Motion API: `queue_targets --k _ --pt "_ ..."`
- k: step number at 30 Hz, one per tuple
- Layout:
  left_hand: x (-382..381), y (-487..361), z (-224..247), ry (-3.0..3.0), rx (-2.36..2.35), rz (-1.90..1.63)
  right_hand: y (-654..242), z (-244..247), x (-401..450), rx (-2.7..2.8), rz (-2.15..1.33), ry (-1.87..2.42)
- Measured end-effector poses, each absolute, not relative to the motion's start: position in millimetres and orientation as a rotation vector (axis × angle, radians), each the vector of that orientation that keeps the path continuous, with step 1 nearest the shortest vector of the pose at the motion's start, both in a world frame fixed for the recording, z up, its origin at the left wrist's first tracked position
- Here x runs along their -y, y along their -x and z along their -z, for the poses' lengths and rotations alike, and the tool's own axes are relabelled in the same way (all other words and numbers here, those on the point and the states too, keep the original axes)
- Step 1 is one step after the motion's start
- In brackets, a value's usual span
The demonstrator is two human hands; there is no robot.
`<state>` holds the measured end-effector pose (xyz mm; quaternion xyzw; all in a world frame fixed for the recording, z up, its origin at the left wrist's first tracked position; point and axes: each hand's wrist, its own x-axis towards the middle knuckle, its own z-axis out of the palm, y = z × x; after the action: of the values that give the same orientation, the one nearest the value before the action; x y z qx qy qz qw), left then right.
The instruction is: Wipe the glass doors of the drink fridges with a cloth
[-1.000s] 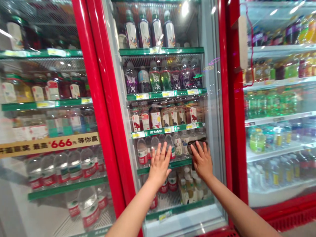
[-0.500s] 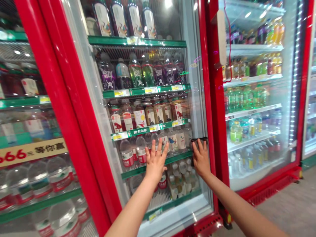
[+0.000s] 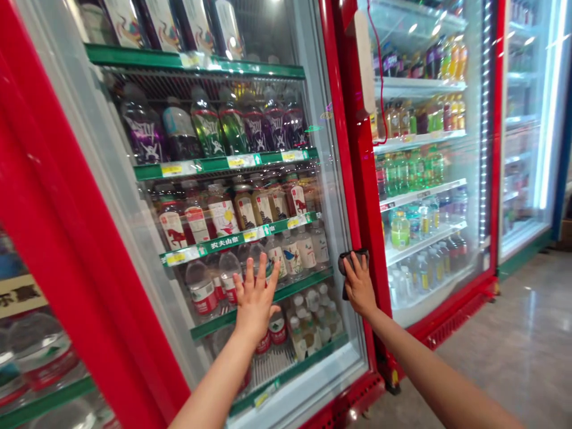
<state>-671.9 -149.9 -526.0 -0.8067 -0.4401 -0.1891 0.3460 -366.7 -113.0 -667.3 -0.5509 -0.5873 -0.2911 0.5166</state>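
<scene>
My left hand (image 3: 255,298) is spread flat against, or just in front of, the glass door (image 3: 308,196) of a red-framed drinks cooler, with its fingers apart and holding nothing. Further right, my right hand (image 3: 358,286) presses a dark grey cloth (image 3: 347,262) onto the door's red frame (image 3: 342,149). Its fingers lie over the cloth, which pokes out above and to the left of them. Behind the glass, bottles with red labels (image 3: 203,292) and bird-pattern bottles (image 3: 292,257) stand on green-edged shelves (image 3: 223,243).
A second cooler (image 3: 422,256) with lit shelves stands to the right, and a red cord (image 3: 383,89) hangs beside a pale handle (image 3: 364,62). Another red-framed cooler (image 3: 27,179) is close on the left. Shiny floor (image 3: 513,333) shows at lower right.
My right hand has slid rightward with the cloth, from the glass edge onto the red frame. My left hand stays spread at the glass. The whole view has swung to the right.
</scene>
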Motion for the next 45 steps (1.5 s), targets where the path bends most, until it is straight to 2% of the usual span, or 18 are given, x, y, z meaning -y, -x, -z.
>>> queue_targets --k 2,6,8,13,15,20,22,24,28,30,32,37,39,42,45 --pt "150.4 671.5 524.5 2.105 1.147 0.481 362.1 659.8 109.2 1.4 0.684 1.296" --pt "148.7 671.1 524.1 2.103 1.132 0.505 339.4 599.2 88.2 1.322 0.692 1.188" --pt "147.2 671.5 524.7 2.108 1.114 0.517 333.0 590.1 82.1 1.274 0.692 1.169" --pt "143.5 672.8 526.0 2.122 1.097 0.523 342.5 660.2 94.9 1.259 0.621 1.246" --pt "142.2 672.7 526.7 2.123 1.096 0.531 341.5 671.0 96.9 1.297 0.611 1.253" --pt "140.7 672.1 528.8 2.117 1.09 0.563 321.0 599.0 75.1 1.287 0.69 1.21" --pt "140.4 672.5 529.6 2.111 1.089 0.565 323.3 588.4 71.3 1.257 0.702 1.192" --pt "140.3 672.9 530.0 2.105 1.092 0.563 335.8 615.1 78.1 1.247 0.678 1.2" --pt "141.6 672.7 529.5 2.103 1.111 0.552 364.5 722.1 107.0 1.276 0.559 1.341" --pt "142.8 672.1 528.9 2.111 1.127 0.541 367.5 746.3 114.4 1.315 0.527 1.356" --pt "144.0 671.6 528.6 2.119 1.146 0.532 364.2 731.6 111.1 1.318 0.543 1.327" --pt "145.6 671.2 528.3 2.118 1.176 0.513 379.9 645.8 91.6 1.307 0.706 1.276" --pt "146.1 671.1 528.0 2.117 1.18 0.5 397.5 650.3 97.3 1.447 0.746 1.276" --pt "145.8 671.3 527.9 2.116 1.19 0.484 406.1 693.1 116.3 1.772 0.824 1.208" --pt "143.4 672.3 529.6 2.128 1.18 0.481 388.7 714.4 124.8 1.802 0.875 1.199"
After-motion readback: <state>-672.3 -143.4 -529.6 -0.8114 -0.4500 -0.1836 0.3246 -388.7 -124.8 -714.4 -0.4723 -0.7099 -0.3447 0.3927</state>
